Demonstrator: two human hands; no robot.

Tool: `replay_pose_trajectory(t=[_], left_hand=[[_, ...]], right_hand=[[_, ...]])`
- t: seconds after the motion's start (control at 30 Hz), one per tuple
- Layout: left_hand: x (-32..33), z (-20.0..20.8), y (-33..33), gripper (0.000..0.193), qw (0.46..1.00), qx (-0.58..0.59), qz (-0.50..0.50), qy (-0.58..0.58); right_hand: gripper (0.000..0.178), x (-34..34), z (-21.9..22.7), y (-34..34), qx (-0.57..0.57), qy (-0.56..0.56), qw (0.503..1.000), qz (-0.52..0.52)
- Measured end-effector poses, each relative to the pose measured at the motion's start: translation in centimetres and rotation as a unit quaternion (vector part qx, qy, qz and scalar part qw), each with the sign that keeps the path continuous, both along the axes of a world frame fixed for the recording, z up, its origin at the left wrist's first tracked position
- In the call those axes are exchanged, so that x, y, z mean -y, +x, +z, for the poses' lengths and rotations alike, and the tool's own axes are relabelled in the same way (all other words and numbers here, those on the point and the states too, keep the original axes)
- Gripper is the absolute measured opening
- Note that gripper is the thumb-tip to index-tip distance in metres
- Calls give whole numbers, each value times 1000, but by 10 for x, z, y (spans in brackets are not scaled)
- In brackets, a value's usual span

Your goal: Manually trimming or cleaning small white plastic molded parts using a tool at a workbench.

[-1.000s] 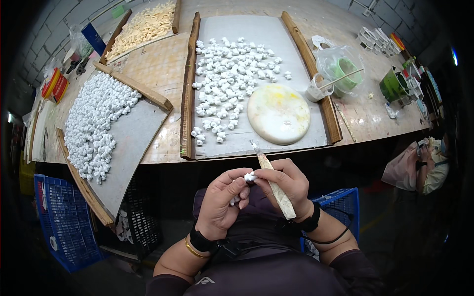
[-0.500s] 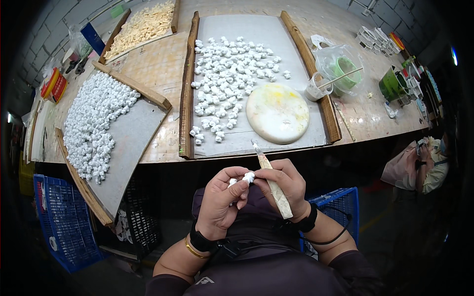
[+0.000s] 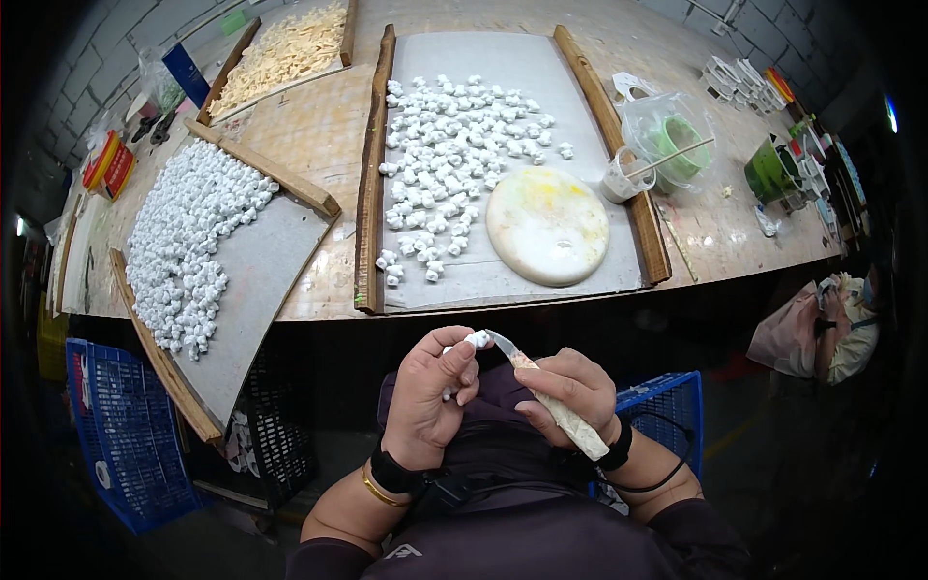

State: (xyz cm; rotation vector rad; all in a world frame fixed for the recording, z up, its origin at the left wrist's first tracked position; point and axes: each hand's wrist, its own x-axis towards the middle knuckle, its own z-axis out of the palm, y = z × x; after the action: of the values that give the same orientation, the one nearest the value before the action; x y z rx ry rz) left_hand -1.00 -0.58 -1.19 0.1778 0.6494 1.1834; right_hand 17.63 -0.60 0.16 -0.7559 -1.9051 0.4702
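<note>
The right hand (image 3: 575, 387), closed around the knife (image 3: 570, 425), has swung its tip in to the white piece (image 3: 478, 339), so the blade apparently replaces fingertips there. The half-curled left hand (image 3: 430, 406) pinches that piece (a second piece (image 3: 448, 393) shows lower). One knife, one round disc (image 3: 548, 227), two white-filled trays, contents uncountable.

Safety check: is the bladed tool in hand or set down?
Held: the right hand grips its pale handle, blade pointing at the white piece.
</note>
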Motion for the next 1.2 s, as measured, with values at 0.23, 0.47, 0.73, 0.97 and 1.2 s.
replay_pose_trajectory(t=[0.23, 0.47, 0.73, 0.97, 1.2], left_hand=[[0, -1, -1, 16, 1000, 12, -3, -2], [0, -2, -3, 16, 1000, 26, -7, -6], [-1, 1, -3, 16, 1000, 3, -5, -6], [-1, 5, 0, 19, 1000, -29, 3, -2], [1, 2, 1, 21, 997, -69, 3, 42]], right_hand=[[32, -1, -4, 0, 24, -6, 999, 21], [32, 1, -6, 4, 28, -2, 1000, 9], [32, 3, -6, 8, 9, -6, 1000, 2], [30, 2, -2, 5, 24, 0, 999, -39], [32, -2, 10, 2, 37, 8, 998, -56]])
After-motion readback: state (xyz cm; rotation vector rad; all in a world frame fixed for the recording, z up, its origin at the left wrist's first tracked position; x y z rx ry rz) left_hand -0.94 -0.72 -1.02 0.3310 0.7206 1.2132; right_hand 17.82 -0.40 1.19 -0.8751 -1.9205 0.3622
